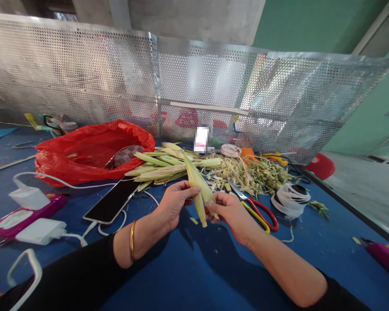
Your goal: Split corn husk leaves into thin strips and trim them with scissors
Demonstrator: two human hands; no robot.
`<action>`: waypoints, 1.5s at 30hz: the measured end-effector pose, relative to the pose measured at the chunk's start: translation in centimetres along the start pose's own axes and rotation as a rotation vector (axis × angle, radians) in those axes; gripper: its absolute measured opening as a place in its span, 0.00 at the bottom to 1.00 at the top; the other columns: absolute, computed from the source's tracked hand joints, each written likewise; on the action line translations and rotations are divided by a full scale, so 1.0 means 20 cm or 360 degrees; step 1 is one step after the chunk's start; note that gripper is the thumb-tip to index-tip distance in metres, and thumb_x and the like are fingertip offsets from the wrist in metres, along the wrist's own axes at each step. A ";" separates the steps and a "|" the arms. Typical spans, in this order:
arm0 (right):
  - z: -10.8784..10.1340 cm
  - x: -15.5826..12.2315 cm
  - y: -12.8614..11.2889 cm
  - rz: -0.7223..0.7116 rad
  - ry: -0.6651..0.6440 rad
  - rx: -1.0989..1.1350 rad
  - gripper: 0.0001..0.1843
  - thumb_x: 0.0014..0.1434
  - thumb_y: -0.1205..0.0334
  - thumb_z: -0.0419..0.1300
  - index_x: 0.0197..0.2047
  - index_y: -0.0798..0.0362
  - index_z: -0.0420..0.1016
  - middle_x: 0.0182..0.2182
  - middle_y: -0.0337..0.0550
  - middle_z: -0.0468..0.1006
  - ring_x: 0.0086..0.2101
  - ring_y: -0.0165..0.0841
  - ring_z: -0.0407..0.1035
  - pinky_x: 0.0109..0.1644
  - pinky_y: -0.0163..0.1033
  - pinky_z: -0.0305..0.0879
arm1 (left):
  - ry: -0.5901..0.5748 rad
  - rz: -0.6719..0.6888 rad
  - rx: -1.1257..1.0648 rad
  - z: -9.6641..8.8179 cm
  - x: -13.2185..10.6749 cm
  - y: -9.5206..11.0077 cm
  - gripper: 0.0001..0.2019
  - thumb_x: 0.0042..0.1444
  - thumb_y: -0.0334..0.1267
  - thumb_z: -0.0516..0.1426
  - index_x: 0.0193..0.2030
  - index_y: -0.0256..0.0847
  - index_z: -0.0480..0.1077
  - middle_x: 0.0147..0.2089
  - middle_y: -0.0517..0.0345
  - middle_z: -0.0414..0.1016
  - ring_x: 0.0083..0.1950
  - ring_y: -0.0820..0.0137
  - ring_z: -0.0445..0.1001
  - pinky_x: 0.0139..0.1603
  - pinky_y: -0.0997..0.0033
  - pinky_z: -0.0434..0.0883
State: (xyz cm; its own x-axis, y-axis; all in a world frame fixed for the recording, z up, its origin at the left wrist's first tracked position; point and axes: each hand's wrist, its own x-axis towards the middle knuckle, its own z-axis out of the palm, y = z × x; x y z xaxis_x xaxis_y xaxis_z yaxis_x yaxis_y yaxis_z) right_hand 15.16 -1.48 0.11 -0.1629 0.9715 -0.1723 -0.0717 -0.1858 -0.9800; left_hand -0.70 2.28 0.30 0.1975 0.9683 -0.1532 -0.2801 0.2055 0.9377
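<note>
Both hands hold one pale yellow-green corn husk strip [196, 179] above the blue table [194, 268]. My left hand [173, 203], with a gold bangle on its wrist, pinches the strip's left side. My right hand [228, 211] pinches its lower end between thumb and fingers. The strip's upper end points away toward a pile of long husk leaves [162, 166].
A red plastic bag [90, 151] lies at the left. A phone [112, 201] on a white cable, a charger [40, 231] and a pink case [22, 214] sit nearby. Red-and-yellow scissors [257, 211], husk scraps [256, 172] and a white string spool [290, 198] lie right. Perforated metal screen [194, 95] behind.
</note>
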 end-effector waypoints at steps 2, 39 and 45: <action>0.00 0.00 0.00 -0.0065 0.0033 -0.0020 0.14 0.43 0.55 0.68 0.29 0.54 0.71 0.25 0.38 0.76 0.25 0.29 0.69 0.27 0.33 0.62 | -0.0051 -0.0017 -0.0008 0.00 0.00 0.01 0.14 0.38 0.40 0.67 0.30 0.35 0.72 0.32 0.54 0.77 0.31 0.69 0.74 0.35 0.70 0.68; -0.14 0.05 -0.03 -0.0294 0.0242 -0.0869 0.16 0.55 0.50 0.56 0.23 0.51 0.66 0.18 0.36 0.72 0.19 0.31 0.68 0.29 0.38 0.63 | 0.0241 0.0047 0.0228 -0.01 0.01 0.00 0.15 0.38 0.43 0.68 0.29 0.34 0.75 0.26 0.58 0.74 0.23 0.77 0.63 0.22 0.76 0.56; -0.15 0.05 -0.03 -0.0284 0.0235 -0.0932 0.16 0.54 0.50 0.57 0.22 0.51 0.64 0.17 0.35 0.70 0.18 0.31 0.67 0.28 0.37 0.63 | 0.0265 0.0057 0.0214 -0.01 0.01 -0.01 0.14 0.37 0.42 0.68 0.28 0.34 0.75 0.24 0.59 0.73 0.22 0.77 0.62 0.21 0.76 0.56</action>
State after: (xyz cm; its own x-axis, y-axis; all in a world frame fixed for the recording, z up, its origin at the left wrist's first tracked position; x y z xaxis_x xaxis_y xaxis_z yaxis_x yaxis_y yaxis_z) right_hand 17.91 0.05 0.24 -0.0576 0.9980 0.0278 0.4722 0.0518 -0.8800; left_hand -0.81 2.56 0.09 0.0286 0.9870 -0.1580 -0.1539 0.1606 0.9749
